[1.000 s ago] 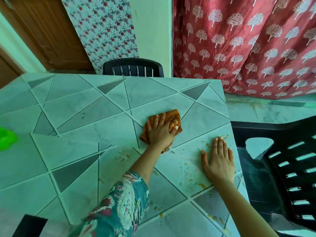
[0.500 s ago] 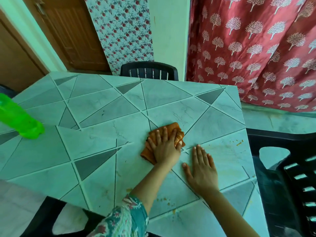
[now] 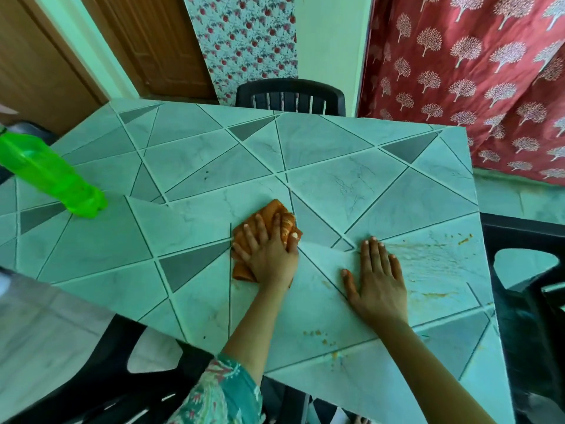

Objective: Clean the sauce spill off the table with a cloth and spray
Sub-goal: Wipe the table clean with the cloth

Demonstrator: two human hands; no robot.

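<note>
An orange cloth (image 3: 276, 214) lies bunched near the middle of the tiled table (image 3: 336, 179). My left hand (image 3: 269, 252) presses down on it with fingers spread. To its right, my right hand (image 3: 377, 275) rests flat on the tabletop, palm down, holding nothing. Orange sauce smears (image 3: 428, 255) streak the table right of that hand, with specks (image 3: 464, 240) near the right edge and crumbs (image 3: 315, 333) by the near edge. A green spray bottle (image 3: 52, 175) stands at the far left of the table.
A black plastic chair (image 3: 290, 96) is at the table's far side, another (image 3: 535, 286) at the right, and a third (image 3: 107, 377) below the near edge. A red patterned curtain (image 3: 474, 71) hangs at the back right.
My left hand has slid the cloth left and nearer across the table. My right hand has shifted left off the smeared patch. The view has turned, bringing the green bottle further into sight.
</note>
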